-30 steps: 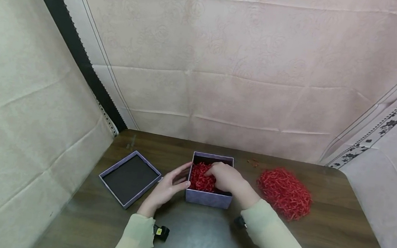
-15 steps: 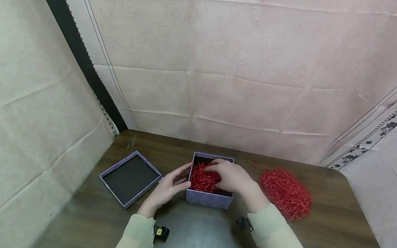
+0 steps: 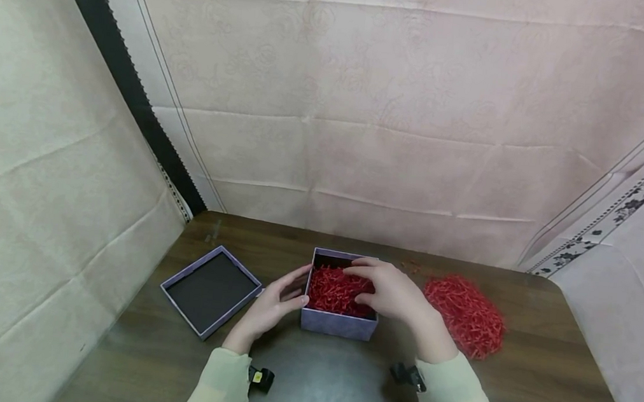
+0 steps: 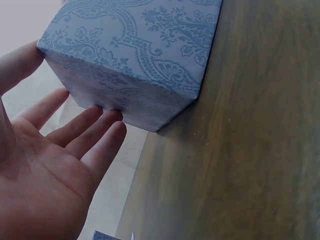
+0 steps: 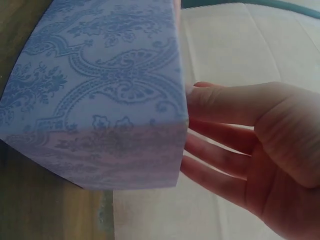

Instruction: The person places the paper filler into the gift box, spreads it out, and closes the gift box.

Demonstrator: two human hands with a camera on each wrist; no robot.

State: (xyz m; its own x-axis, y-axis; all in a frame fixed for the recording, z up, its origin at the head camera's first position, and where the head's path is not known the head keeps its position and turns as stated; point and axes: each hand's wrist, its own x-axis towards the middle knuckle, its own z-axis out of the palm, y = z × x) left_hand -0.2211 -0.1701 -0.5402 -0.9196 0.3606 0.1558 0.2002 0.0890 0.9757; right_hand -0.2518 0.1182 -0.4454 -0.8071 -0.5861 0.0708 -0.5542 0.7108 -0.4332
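Observation:
A lidless patterned box (image 3: 337,324), lilac-blue outside and dark inside, stands on the table with red shredded paper (image 3: 333,290) in it. My left hand (image 3: 266,308) steadies the box's left side, fingers extended and spread. In the left wrist view, its thumb is at the upper corner and the fingertips (image 4: 116,114) are against the side wall. Over the right part of the box opening is my right hand (image 3: 397,294), its fingers loosely bent and apart at the shredded paper. The right wrist view shows that hand (image 5: 280,145) at the rim, fingertips partly hidden behind the box wall.
The box lid (image 3: 213,292) lies upturned to the left, dark inside. A loose pile of red shredded paper (image 3: 467,316) is on the right of the wooden table (image 3: 549,368). A few stray shreds (image 3: 410,267) lie near the back edge, with cloth hanging behind.
My right hand has risen from deep in the box and shifted right, its fingers spreading. The red shreds now cover more of the box's right part. My left hand stays put.

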